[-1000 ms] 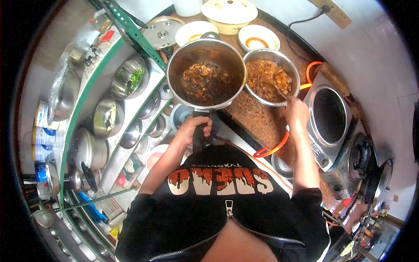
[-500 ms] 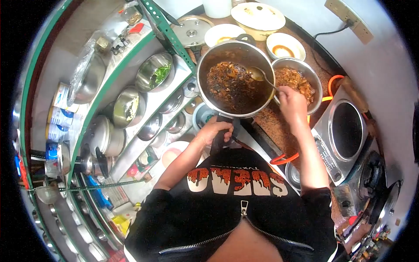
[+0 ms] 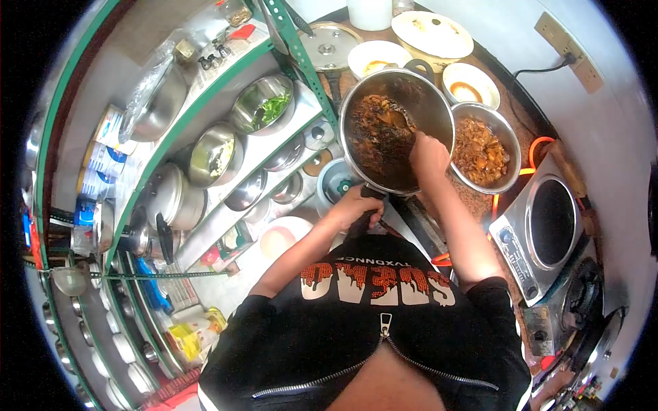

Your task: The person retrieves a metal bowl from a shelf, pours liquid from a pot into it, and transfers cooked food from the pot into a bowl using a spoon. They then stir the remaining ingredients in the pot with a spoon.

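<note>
My left hand [image 3: 362,207] is wrapped round the black handle of a deep steel pot [image 3: 434,103], which is held tilted. Dark brown, partly blackened food [image 3: 377,133] lies inside it. My right hand [image 3: 430,159] is closed over the pot's right side, holding a metal spoon whose bowl [image 3: 404,120] is down in the food; most of its handle is hidden by the hand. Just right of the pot, a steel bowl [image 3: 513,147] of brown chopped food [image 3: 480,152] stands on the speckled counter.
Behind the pot are a glass lid [image 3: 325,46], a sauce-stained white bowl [image 3: 471,85], another white bowl [image 3: 373,58] and a lidded cream pot [image 3: 432,38]. An electric cooktop [image 3: 552,222] stands right, near an orange hose [image 3: 541,140]. Green-edged shelves [image 3: 199,89] hold steel bowls at left.
My right hand and the spoon have moved left from the steel bowl into the pot. The pot has become more tilted in my left hand. The camera view has shifted.
</note>
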The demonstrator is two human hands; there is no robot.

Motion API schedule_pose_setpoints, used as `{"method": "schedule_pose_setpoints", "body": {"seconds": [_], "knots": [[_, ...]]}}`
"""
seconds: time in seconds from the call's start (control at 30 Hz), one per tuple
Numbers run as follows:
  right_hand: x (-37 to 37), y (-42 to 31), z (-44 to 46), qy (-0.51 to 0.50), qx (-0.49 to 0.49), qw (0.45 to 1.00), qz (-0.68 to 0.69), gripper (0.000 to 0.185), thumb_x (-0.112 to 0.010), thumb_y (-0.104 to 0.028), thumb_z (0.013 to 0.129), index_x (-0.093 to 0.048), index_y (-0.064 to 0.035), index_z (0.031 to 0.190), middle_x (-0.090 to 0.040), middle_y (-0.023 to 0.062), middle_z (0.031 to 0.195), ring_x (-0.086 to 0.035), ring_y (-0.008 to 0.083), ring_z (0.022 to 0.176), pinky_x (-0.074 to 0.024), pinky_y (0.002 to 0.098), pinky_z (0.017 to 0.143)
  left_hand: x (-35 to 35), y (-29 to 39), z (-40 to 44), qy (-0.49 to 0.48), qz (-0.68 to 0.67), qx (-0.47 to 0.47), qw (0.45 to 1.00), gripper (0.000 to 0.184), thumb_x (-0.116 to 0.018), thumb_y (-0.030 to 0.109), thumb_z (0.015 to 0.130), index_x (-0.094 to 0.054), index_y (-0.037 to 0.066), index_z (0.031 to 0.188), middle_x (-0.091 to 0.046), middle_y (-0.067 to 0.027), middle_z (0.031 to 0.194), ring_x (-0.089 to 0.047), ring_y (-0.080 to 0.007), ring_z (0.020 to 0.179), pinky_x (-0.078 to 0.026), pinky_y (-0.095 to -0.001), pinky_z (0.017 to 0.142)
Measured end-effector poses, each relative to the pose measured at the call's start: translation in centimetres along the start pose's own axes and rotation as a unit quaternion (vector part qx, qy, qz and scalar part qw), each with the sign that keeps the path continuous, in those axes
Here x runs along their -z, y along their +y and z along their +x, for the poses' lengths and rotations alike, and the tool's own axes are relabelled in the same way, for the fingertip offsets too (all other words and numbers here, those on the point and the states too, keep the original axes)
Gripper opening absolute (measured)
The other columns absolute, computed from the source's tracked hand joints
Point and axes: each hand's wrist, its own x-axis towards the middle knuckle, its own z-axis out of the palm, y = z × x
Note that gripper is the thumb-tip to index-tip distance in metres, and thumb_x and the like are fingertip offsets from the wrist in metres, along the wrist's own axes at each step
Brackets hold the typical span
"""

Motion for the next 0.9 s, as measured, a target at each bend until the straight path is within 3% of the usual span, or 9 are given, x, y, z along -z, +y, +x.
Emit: {"method": "schedule_pose_setpoints", "body": {"seconds": [0.07, 0.17, 0.23, 0.37, 0.47, 0.57, 0.67, 0.9], "knots": [[-0.8, 0.0, -0.2, 0.004, -0.004, 1.000, -0.003, 0.015, -0.048, -0.010, 0.081, -0.063, -0.0081, 0.082, -0.065, 0.0151, 0.077, -0.065, 0.0331, 0.072, -0.0513, 0.0433, 0.063, 0.1, 0.0, 0.0, -0.002, 0.009, 0.006, 1.000, 0.008, -0.055, 0.002, 0.081, -0.048, -0.002, 0.080, -0.052, -0.0086, 0.060, -0.051, -0.0161, 0.050, -0.044, -0.0294, 0.046], [-1.2, -0.5, -0.7, 0.010, 0.000, 1.000, 0.011, 0.010, -0.051, -0.008, 0.080, -0.061, -0.0060, 0.082, -0.065, 0.0151, 0.077, -0.065, 0.0319, 0.072, -0.0516, 0.0417, 0.061, 0.1, 0.0, -0.1, -0.005, -0.012, 0.020, 1.000, 0.020, -0.056, 0.001, 0.079, -0.048, -0.003, 0.097, -0.053, -0.0091, 0.065, -0.051, -0.0169, 0.052, -0.043, -0.0300, 0.047], [-1.1, -0.9, -0.9, -0.011, 0.008, 1.000, 0.003, 0.012, -0.057, -0.006, 0.078, -0.061, -0.0041, 0.089, -0.066, 0.0148, 0.080, -0.067, 0.0290, 0.073, -0.0528, 0.0384, 0.060, -0.2, 0.0, -0.2, 0.006, -0.024, 0.018, 1.000, 0.015, -0.056, 0.002, 0.080, -0.049, -0.003, 0.093, -0.053, -0.0090, 0.064, -0.051, -0.0169, 0.052, -0.043, -0.0302, 0.047], [-1.9, -1.5, -0.9, 0.005, 0.015, 1.000, -0.001, 0.011, -0.057, -0.005, 0.078, -0.060, -0.0040, 0.089, -0.065, 0.0146, 0.078, -0.066, 0.0301, 0.070, -0.0525, 0.0384, 0.057, -0.1, 0.0, 0.0, -0.005, -0.013, 0.013, 1.000, 0.009, -0.056, 0.004, 0.080, -0.052, -0.003, 0.081, -0.052, -0.0089, 0.062, -0.051, -0.0171, 0.051, -0.043, -0.0308, 0.047], [-1.1, -1.7, -1.0, 0.025, 0.005, 1.000, 0.000, 0.010, -0.057, -0.005, 0.079, -0.060, -0.0043, 0.088, -0.065, 0.0148, 0.078, -0.066, 0.0303, 0.069, -0.0525, 0.0383, 0.056, 0.3, 0.0, 0.1, -0.019, -0.005, 0.019, 1.000, 0.016, -0.055, 0.000, 0.082, -0.045, -0.001, 0.094, -0.053, -0.0098, 0.067, -0.052, -0.0168, 0.053, -0.045, -0.0306, 0.046], [-0.2, -1.4, -1.2, 0.029, -0.010, 1.000, 0.006, 0.009, -0.056, -0.006, 0.080, -0.060, -0.0039, 0.087, -0.065, 0.0147, 0.079, -0.066, 0.0298, 0.069, -0.0525, 0.0385, 0.056, 0.5, -0.3, 0.2, -0.012, 0.000, 0.021, 1.000, 0.014, -0.055, 0.001, 0.081, -0.047, -0.001, 0.092, -0.054, -0.0099, 0.066, -0.052, -0.0170, 0.053, -0.046, -0.0308, 0.047], [-0.2, -1.1, -1.2, 0.028, -0.016, 0.999, 0.006, 0.009, -0.056, -0.007, 0.080, -0.060, -0.0034, 0.088, -0.065, 0.0145, 0.079, -0.066, 0.0298, 0.069, -0.0526, 0.0386, 0.056, 0.1, 0.0, 0.2, -0.002, 0.008, 0.029, 1.000, 0.009, -0.054, 0.004, 0.081, -0.053, -0.003, 0.076, -0.053, -0.0086, 0.061, -0.052, -0.0175, 0.049, -0.043, -0.0309, 0.046], [-1.6, -2.1, -0.4, 0.006, -0.020, 1.000, 0.011, 0.010, -0.056, -0.007, 0.081, -0.060, -0.0016, 0.088, -0.065, 0.0163, 0.080, -0.067, 0.0286, 0.069, -0.0537, 0.0372, 0.056, 0.1, 0.1, 0.3, -0.001, 0.004, 0.037, 0.999, 0.007, -0.055, 0.003, 0.080, -0.051, -0.002, 0.083, -0.053, -0.0094, 0.062, -0.052, -0.0181, 0.049, -0.045, -0.0308, 0.046]]}}
